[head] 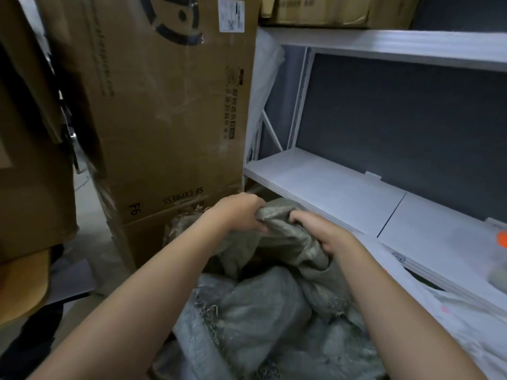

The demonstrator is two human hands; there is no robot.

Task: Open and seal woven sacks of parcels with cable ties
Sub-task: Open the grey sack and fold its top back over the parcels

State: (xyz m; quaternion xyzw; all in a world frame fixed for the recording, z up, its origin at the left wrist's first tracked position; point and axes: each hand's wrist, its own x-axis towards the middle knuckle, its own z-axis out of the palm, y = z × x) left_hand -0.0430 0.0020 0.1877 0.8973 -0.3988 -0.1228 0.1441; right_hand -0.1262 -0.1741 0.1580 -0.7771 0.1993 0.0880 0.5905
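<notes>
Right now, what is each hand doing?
Left hand: grips the bunched edge of the grey-green woven sack.
Right hand: grips the same sack's fabric.

Dim, soft, slightly blurred view; wide-angle bending at edges.
</notes>
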